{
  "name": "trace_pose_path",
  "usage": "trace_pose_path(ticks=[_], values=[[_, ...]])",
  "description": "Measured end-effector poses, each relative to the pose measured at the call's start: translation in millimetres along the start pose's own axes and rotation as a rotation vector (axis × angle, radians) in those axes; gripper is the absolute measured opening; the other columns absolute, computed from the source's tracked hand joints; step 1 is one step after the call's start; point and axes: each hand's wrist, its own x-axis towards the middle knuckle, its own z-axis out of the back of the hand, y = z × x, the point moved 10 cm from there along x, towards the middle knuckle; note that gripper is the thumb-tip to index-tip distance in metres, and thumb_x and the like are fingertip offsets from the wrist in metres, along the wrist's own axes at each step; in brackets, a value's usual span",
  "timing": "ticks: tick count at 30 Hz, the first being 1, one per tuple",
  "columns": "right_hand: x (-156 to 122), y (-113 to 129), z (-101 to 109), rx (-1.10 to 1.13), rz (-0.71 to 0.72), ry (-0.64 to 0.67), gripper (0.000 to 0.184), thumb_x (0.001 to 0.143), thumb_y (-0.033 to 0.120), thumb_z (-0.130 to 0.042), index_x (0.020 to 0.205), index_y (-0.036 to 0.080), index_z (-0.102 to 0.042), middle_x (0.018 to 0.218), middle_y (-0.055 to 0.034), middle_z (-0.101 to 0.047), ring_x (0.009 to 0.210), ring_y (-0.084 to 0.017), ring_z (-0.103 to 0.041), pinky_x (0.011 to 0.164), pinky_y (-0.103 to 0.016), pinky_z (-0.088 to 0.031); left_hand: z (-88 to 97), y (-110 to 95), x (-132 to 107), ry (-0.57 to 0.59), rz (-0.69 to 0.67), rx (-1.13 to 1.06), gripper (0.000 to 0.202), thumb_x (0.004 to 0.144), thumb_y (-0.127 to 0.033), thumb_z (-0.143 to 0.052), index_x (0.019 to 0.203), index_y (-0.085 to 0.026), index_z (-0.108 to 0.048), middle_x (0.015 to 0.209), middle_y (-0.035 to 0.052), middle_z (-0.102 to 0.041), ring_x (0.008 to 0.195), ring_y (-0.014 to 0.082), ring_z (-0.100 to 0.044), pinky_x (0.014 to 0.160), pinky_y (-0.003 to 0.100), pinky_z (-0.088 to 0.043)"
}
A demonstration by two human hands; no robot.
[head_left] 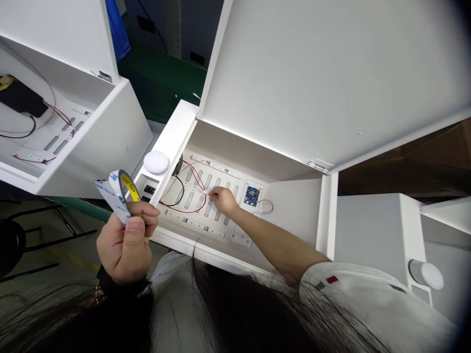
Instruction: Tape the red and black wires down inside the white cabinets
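My left hand is closed around a roll of tape, with a loose strip of printed white-and-blue backing hanging off it, above the left front edge of a white box. Inside that open box, my right hand reaches down to the slotted floor with thumb and fingers pinched together. Its fingertips are beside the end of the red wires; whatever they pinch is too small to make out. A black cable curves near those wires. To the right of my hand lies a blue circuit board on a white plate.
The box's lid stands raised at the back. A round white knob sits on its left side panel. Another open white box with a black wired unit is at left. A further white box stands at right.
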Motion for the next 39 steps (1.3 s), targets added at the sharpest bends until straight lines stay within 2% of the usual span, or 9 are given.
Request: trace_pose_path(ticks=[5, 9, 16, 22, 24, 28, 32, 35, 39], values=[[4.0, -23.3, 16.5, 0.116, -0.137, -0.073, 0.018, 0.075, 0.004, -0.062, 0.083, 0.015, -0.074, 0.085, -0.0037, -0.072, 0.077, -0.014, -0.063, 0.073, -0.022, -0.046, 0.3, -4.0, 1.7, -0.007, -0.045, 0.017, 0.020, 0.085, -0.025, -0.052, 0.078, -0.014, -0.068, 0.053, 0.0013, -0.050, 0.045, 0.0116, -0.046, 0.041, 0.026, -0.028], [7.4, -20.3, 17.8, 0.078, -0.116, -0.060, 0.014, 0.074, 0.007, -0.067, 0.082, 0.016, -0.074, 0.085, -0.0032, -0.072, 0.074, -0.014, -0.062, 0.073, -0.023, -0.046, 0.0, -3.1, 1.1, 0.003, -0.041, 0.017, 0.019, 0.086, -0.024, -0.052, 0.081, -0.015, -0.068, 0.053, 0.0013, -0.049, 0.048, 0.0127, -0.047, 0.042, 0.027, -0.029], [-0.6, 8.4, 9.2, -0.118, 0.126, -0.042, 0.019, 0.083, 0.011, -0.062, 0.095, 0.016, -0.076, 0.093, -0.0068, -0.068, 0.093, -0.019, -0.058, 0.085, -0.027, -0.044, 5.2, -2.0, -1.2, -0.063, -0.036, 0.018, 0.018, 0.083, -0.020, -0.053, 0.078, -0.013, -0.068, 0.056, 0.0026, -0.052, 0.047, 0.0131, -0.048, 0.043, 0.030, -0.028], [-17.8, 24.9, -7.4, -0.369, 0.387, -0.016, 0.026, 0.095, 0.023, -0.050, 0.099, 0.017, -0.075, 0.094, -0.0111, -0.063, 0.093, -0.022, -0.051, 0.083, -0.033, -0.042, 4.8, -1.5, -1.0, -0.080, 0.000, 0.040, 0.016, 0.082, -0.022, -0.055, 0.077, -0.014, -0.069, 0.055, 0.0018, -0.052, 0.046, 0.0126, -0.048, 0.043, 0.030, -0.028], [-19.9, 26.7, -11.0, -0.393, 0.425, 0.001, 0.026, 0.095, 0.024, -0.049, 0.099, 0.016, -0.074, 0.094, -0.0117, -0.062, 0.092, -0.022, -0.051, 0.083, -0.034, -0.041, 4.6, -0.9, -1.0, -0.081, 0.021, 0.054, 0.016, 0.081, -0.023, -0.057, 0.076, -0.015, -0.069, 0.056, 0.0018, -0.053, 0.048, 0.0132, -0.049, 0.043, 0.030, -0.029], [-13.3, 26.9, -12.7, -0.308, 0.352, 0.040, 0.022, 0.092, 0.022, -0.055, 0.089, 0.015, -0.075, 0.083, -0.0089, -0.063, 0.089, -0.020, -0.053, 0.082, -0.030, -0.041, 5.8, -3.1, -1.5, -0.097, 0.010, 0.063, 0.015, 0.080, -0.024, -0.058, 0.076, -0.015, -0.069, 0.054, 0.0015, -0.052, 0.053, 0.0147, -0.051, 0.045, 0.030, -0.033], [-4.1, 22.0, -9.9, -0.207, 0.140, 0.020, 0.019, 0.085, 0.011, -0.057, 0.078, 0.015, -0.074, 0.082, -0.0075, -0.066, 0.090, -0.019, -0.056, 0.081, -0.026, -0.042, 4.9, -3.7, -1.0, -0.090, 0.005, 0.072, 0.015, 0.078, -0.021, -0.057, 0.075, -0.012, -0.069, 0.053, 0.0021, -0.053, 0.049, 0.0138, -0.050, 0.044, 0.029, -0.032], [-2.2, 16.6, -9.2, -0.164, 0.006, 0.002, 0.018, 0.080, 0.006, -0.057, 0.079, 0.014, -0.073, 0.088, -0.0076, -0.067, 0.093, -0.019, -0.056, 0.081, -0.026, -0.042, 3.5, -5.8, 0.5, -0.087, -0.013, 0.100, 0.016, 0.077, -0.022, -0.056, 0.072, -0.011, -0.067, 0.051, 0.0020, -0.052, 0.047, 0.0136, -0.049, 0.044, 0.029, -0.034], [-3.4, 17.0, -10.5, -0.166, -0.014, 0.001, 0.017, 0.082, 0.007, -0.057, 0.082, 0.013, -0.072, 0.089, -0.0089, -0.067, 0.096, -0.020, -0.056, 0.083, -0.026, -0.042, 2.8, -7.4, 1.9, -0.092, -0.033, 0.118, 0.017, 0.077, -0.023, -0.056, 0.070, -0.011, -0.067, 0.048, 0.0015, -0.050, 0.046, 0.0138, -0.048, 0.044, 0.029, -0.034]])
